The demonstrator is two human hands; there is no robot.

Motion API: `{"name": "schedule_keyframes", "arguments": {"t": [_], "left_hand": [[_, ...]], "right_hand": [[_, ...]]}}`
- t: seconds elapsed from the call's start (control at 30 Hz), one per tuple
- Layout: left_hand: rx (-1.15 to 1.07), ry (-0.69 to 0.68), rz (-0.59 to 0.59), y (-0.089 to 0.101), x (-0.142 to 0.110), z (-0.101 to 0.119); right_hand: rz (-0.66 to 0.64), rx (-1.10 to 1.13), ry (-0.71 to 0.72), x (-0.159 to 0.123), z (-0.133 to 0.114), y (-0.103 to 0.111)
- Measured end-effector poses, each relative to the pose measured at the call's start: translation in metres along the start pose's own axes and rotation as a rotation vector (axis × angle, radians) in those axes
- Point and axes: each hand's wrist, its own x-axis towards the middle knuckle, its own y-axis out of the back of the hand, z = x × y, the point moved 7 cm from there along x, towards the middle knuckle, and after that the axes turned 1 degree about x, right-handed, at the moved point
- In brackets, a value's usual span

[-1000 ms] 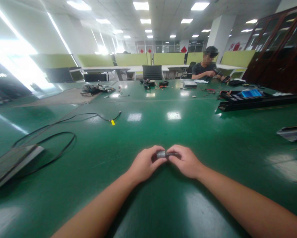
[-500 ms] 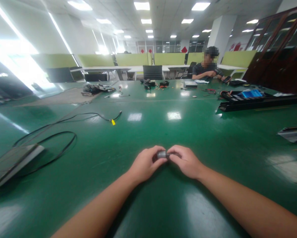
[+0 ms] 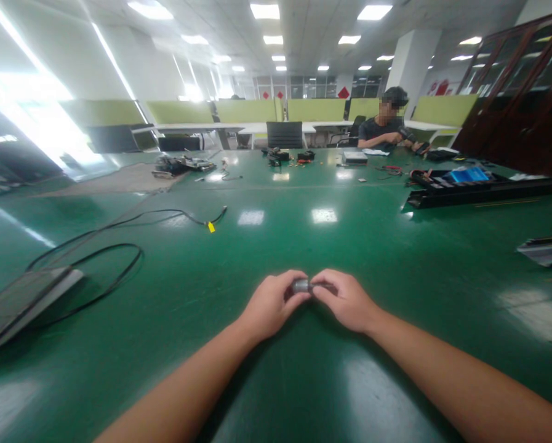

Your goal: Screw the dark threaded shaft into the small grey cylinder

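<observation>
Both my hands rest on a green table (image 3: 276,246) and meet at its near middle. My left hand (image 3: 269,304) is closed on a small grey metal cylinder (image 3: 300,285), pinched between thumb and fingers. My right hand (image 3: 347,300) is closed on the dark end that sticks out of that same part to the right. Most of the part is hidden by my fingers.
A flat grey panel (image 3: 24,301) with a looped black cable (image 3: 114,246) lies at the left. Long black trays (image 3: 479,187) sit at the right. Far across the table a seated person (image 3: 386,126) works among scattered tools (image 3: 285,157).
My hands and the small part have hardly moved. The dark end on the right shows less than a second ago.
</observation>
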Motion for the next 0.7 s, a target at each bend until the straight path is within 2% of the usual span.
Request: {"name": "schedule_keyframes", "arguments": {"t": [0.7], "left_hand": [[0.024, -0.014, 0.009, 0.0012, 0.0000, 0.0021]], "right_hand": [[-0.004, 0.001, -0.008, 0.0009, 0.0032, 0.0019]]}}
